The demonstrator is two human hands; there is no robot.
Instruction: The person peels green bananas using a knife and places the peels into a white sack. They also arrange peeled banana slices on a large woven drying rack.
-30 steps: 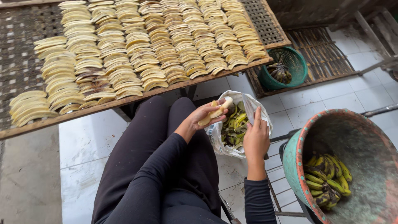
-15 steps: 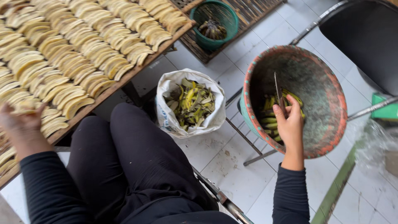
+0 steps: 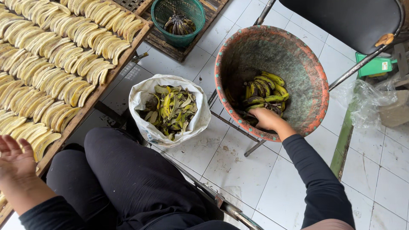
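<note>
White-tiled floor; right hand [image 3: 265,118] now down inside worn red-rimmed plastic basin [image 3: 313,74], curled onto green-yellow bananas [image 3: 263,88], grip unclear; left hand [image 3: 15,156] open, empty, far left.

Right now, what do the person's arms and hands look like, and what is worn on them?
Both arms are covered by long, close-fitting black sleeves that end at the wrists. The left hand and right hand are bare: no gloves, and no rings, watch or bracelets that I can make out. The sleeves look plain, with no visible markings or stripes.
</note>
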